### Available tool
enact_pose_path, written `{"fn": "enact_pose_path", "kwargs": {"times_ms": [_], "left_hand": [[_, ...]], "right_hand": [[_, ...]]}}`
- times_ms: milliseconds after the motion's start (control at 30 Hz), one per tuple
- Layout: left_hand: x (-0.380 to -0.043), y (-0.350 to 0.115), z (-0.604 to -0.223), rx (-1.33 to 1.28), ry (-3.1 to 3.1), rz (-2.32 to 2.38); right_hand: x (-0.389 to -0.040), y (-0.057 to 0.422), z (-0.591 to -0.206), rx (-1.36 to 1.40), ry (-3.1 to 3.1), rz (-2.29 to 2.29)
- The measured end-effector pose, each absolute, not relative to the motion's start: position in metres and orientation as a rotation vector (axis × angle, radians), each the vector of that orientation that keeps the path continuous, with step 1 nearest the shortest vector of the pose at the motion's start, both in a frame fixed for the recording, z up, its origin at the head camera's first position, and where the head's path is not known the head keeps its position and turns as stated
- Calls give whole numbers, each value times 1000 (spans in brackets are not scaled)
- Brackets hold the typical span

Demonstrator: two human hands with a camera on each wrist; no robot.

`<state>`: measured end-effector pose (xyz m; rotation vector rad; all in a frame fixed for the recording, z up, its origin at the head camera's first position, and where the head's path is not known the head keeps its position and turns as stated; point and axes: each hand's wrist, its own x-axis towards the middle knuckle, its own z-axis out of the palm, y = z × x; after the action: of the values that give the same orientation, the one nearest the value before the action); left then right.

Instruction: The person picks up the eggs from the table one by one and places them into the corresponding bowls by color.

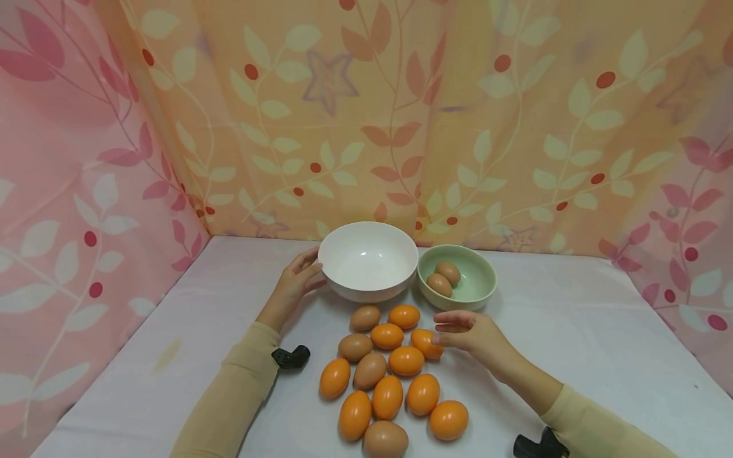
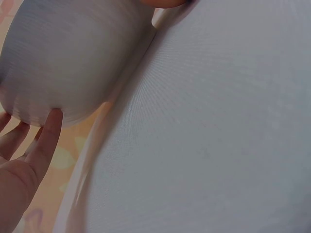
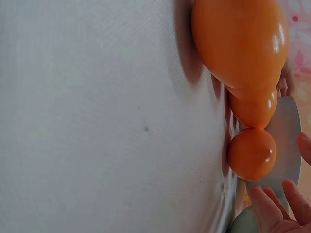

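My left hand touches the left side of a white bowl, its fingertips against the outer wall, as the left wrist view also shows. The fingers are extended rather than curled round it. My right hand is held over the table with fingers apart, right beside an orange egg; nothing is in its grasp. In the right wrist view its thumb and fingers are spread near an orange egg. Inside a light green bowl lie two brown eggs.
Several orange eggs and brown eggs lie loosely grouped on the white tablecloth in front of the bowls. The two bowls stand side by side at the back, near a floral curtain.
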<state>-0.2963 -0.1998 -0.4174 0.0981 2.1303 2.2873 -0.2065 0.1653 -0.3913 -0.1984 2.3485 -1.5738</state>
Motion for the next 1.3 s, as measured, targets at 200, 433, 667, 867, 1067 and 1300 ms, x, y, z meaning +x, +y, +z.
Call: {"fn": "enact_pose_path", "kwargs": {"times_ms": [200, 433, 667, 867, 1067, 1300], "left_hand": [[-297, -200, -418, 100, 2127, 2290], [-295, -200, -417, 98, 2137, 2287], [-295, -199, -417, 102, 2138, 2287], [-296, -200, -418, 120, 2137, 2291], [-297, -201, -421, 160, 2151, 2304], [-296, -201, -421, 159, 2158, 2296]], "right_hand": [[-208, 163, -393, -187, 2344, -1578], [-209, 160, -394, -156, 2348, -1570], [-209, 159, -397, -169, 2324, -1570], [-211, 158, -400, -178, 2322, -1558], [-212, 158, -405, -175, 2312, -1546], [-212, 156, -407, -171, 2284, -1550]]}}
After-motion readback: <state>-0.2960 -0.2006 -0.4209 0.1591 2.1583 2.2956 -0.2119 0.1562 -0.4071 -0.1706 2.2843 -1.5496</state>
